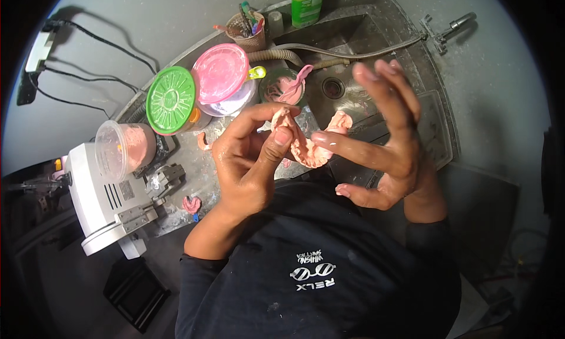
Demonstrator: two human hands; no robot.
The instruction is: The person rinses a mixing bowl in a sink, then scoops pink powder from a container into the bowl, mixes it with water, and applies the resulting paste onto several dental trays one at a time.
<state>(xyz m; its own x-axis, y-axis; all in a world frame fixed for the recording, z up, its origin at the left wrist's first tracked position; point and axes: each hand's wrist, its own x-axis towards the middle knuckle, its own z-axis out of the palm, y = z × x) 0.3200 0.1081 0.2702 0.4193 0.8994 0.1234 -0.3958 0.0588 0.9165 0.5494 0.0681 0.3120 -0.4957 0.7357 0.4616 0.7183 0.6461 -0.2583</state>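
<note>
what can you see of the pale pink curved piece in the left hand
The pale pink piece is a curved, roughly U-shaped arch with a lumpy, scalloped edge and a matte, plaster-like look. The left hand pinches one end, thumb against fingers, holding it raised; the open right hand overlaps it with one finger, though contact is unclear.

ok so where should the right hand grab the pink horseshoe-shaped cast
Probably by the free right end of the pink horseshoe-shaped cast, pinched between thumb and index finger, coming from the right. The left hand pinches the opposite end, while this one juts up and out, clear of that grip. The right hand is on that side, fingers spread.
</note>
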